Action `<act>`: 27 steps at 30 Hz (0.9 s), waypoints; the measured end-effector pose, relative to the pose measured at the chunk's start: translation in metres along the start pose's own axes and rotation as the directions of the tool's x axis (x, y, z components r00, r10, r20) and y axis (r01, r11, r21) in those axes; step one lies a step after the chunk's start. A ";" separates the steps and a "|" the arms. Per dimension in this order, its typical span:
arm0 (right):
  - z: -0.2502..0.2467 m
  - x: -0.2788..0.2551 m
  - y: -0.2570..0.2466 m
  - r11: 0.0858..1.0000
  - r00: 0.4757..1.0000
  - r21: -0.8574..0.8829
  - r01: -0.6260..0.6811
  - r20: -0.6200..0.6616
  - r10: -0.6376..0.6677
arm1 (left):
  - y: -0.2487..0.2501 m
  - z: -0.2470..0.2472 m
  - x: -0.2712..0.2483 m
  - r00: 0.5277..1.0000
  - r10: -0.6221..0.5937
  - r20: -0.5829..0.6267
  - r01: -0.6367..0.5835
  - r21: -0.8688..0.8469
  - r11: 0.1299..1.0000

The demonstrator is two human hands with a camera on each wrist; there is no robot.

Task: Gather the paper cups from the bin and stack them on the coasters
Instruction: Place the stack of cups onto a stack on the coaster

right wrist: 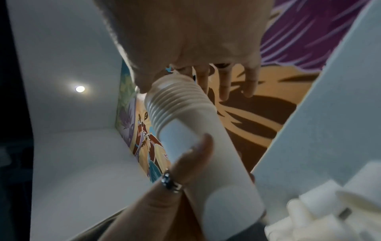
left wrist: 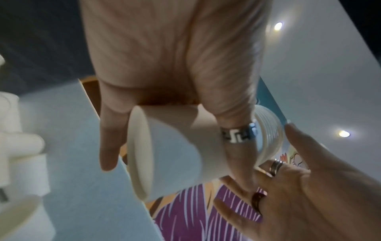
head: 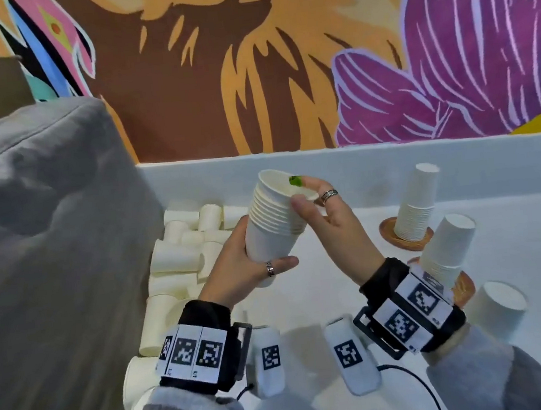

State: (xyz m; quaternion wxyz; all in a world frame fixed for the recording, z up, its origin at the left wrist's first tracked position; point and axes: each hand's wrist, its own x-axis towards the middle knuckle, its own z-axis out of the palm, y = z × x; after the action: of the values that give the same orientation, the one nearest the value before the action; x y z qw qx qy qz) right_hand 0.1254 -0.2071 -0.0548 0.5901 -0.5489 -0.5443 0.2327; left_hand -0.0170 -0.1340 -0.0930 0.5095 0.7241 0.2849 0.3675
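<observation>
A tilted stack of nested white paper cups (head: 271, 225) is in the air over the white table. My left hand (head: 264, 249) grips its lower part, thumb in front and fingers behind. My right hand (head: 298, 191) pinches the top rim, with the green-nailed index finger inside the mouth and the thumb on the outer rims. The left wrist view shows the stack (left wrist: 181, 146) from its base, the right wrist view shows the ribbed rims (right wrist: 175, 97). Inverted cup stacks (head: 417, 205) (head: 449, 245) stand on wooden coasters (head: 390, 235) (head: 464, 287) at the right.
Several loose cups (head: 186, 248) lie in a heap at the left, against a grey fabric wall (head: 46, 230). Another inverted cup (head: 497, 310) stands at the near right. A painted wall rises behind the table's far edge (head: 323, 151). A cable (head: 418, 387) trails near my right wrist.
</observation>
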 end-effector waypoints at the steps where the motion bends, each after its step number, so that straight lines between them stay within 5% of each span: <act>1: -0.010 -0.002 0.000 0.999 1.000 -0.047 0.017 0.017 -0.016 | 0.004 0.007 0.003 1.000 0.012 0.023 -0.012 -0.007 1.000; 8: -0.110 0.000 -0.015 0.935 0.988 -0.339 0.105 0.143 -0.059 | 0.038 0.060 0.031 0.971 -0.032 0.238 0.061 -0.116 0.991; 16: -0.224 0.019 -0.016 0.906 0.926 -0.424 0.016 0.348 0.147 | 0.076 0.126 0.067 0.914 -0.046 0.403 0.031 0.042 0.999; 22: -0.288 0.031 0.021 0.926 0.930 -0.378 -0.006 0.339 0.144 | 0.081 0.174 0.099 0.988 -0.062 0.139 0.068 -0.038 0.997; 27: -0.315 0.039 0.065 0.931 0.940 -0.366 0.002 0.317 0.123 | 0.085 0.218 0.122 0.998 -0.050 -0.032 0.044 -0.169 0.985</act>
State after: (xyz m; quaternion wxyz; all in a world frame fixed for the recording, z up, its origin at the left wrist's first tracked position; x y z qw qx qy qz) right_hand 0.4410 -0.2790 -0.0366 0.3707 -0.6169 -0.6526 0.2370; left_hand 0.2348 -0.1803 -0.0290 0.5722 0.6647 0.2790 0.3910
